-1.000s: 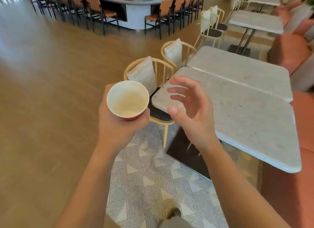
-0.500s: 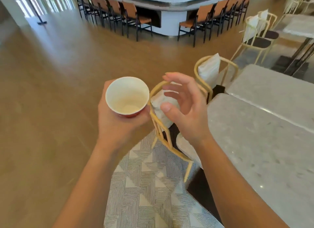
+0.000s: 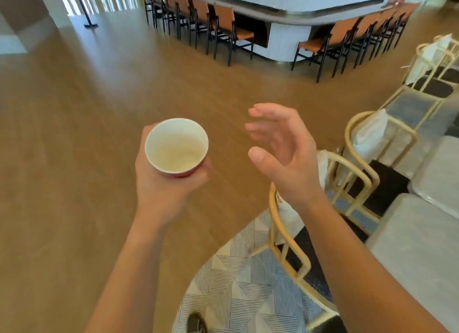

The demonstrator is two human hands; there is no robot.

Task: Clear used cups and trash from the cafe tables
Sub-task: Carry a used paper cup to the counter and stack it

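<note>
Spreading over most of the view, the wooden floor (image 3: 74,134) runs to the bar (image 3: 285,0) at 12 o'clock. The stone bench (image 3: 422,258) lies at 4 o'clock behind yellow chairs (image 3: 273,208). The left hand (image 3: 164,186) grips the paper cup (image 3: 176,146) upright, mouth up. The right hand (image 3: 285,154) hovers empty, fingers loosely spread, with the cup at its 9 o'clock, near but apart. The left hand probably carries the cup onward alone.

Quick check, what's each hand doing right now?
Left hand: grips the paper cup, upright, around its lower part.
Right hand: open, fingers relaxed, holding nothing, beside the cup and not touching it.
</note>
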